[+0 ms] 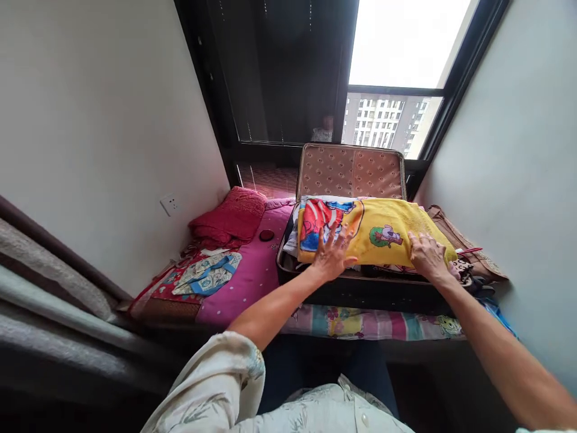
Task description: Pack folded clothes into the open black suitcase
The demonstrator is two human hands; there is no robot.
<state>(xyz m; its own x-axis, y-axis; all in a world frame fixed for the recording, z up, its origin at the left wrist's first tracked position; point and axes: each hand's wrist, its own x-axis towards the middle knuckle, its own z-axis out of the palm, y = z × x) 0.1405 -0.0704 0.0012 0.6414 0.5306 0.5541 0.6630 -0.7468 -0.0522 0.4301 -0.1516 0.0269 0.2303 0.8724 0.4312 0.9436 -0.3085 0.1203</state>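
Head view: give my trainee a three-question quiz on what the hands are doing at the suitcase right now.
1. True or false: both hands lie flat on the yellow towel.
2. Which hand is nearer the red cartoon print: A) left hand B) right hand?
3. The suitcase lid is standing ____ against the window.

Key:
1. True; fingers spread, palms down, nothing gripped.
2. A.
3. Open, leaning upright behind the packed suitcase.

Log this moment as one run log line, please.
left hand flat on yellow towel | right hand pressing towel's right end | towel atop open suitcase
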